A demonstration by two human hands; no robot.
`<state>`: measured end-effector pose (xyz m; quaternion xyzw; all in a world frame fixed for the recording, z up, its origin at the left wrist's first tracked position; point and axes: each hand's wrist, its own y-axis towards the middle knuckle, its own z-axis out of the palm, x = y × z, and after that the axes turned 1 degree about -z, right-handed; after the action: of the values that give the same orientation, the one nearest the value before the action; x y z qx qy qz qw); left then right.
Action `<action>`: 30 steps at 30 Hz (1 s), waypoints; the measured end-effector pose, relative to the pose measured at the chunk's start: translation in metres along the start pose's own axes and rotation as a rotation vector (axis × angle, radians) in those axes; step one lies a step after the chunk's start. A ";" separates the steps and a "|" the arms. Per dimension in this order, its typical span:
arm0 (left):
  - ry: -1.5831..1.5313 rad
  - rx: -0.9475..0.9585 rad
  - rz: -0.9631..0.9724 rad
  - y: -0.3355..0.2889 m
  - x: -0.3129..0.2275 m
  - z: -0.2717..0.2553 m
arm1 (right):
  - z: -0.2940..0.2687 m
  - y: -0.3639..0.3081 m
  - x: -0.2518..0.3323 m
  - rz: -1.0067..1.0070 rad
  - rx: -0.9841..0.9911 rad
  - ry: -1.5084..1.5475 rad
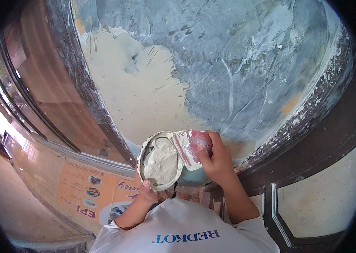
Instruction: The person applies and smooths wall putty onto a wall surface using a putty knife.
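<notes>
Hands (147, 193) (219, 160) sit close, left holding a tub (139, 165), right pinching a scraper (187, 147).

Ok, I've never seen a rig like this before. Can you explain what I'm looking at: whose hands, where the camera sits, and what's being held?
There is no machine here, just a person's bare hands. The single picture comes from a wide fisheye camera worn on the head, looking down; that explains the bent edges and dark corners. The white shirt at the bottom is the wearer's.

The left hand holds a round container with off-white paste in it. The right hand grips a broad, flat reddish scraper smeared with white, its edge at the container's rim.

Beyond is a blue-grey surface, with a pale coat over its left and lower part. An orange poster shows at lower left.
</notes>
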<state>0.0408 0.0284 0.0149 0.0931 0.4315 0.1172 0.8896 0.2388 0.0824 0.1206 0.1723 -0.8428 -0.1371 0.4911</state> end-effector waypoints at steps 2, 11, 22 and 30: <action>0.009 0.021 -0.018 0.003 -0.010 0.006 | 0.002 0.003 0.000 -0.020 0.015 0.035; 0.262 0.061 -0.067 0.022 -0.030 -0.012 | 0.017 0.015 0.013 -0.194 0.083 -0.053; -0.116 -0.142 -0.270 0.044 -0.044 -0.076 | 0.042 0.025 0.018 -0.572 0.147 -0.307; -0.347 -0.142 -0.365 0.064 -0.083 -0.091 | 0.072 0.021 0.019 -0.599 0.254 -0.170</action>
<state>-0.0887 0.0710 0.0385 -0.0300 0.2726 -0.0330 0.9611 0.1639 0.0980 0.1094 0.4600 -0.8031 -0.1828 0.3317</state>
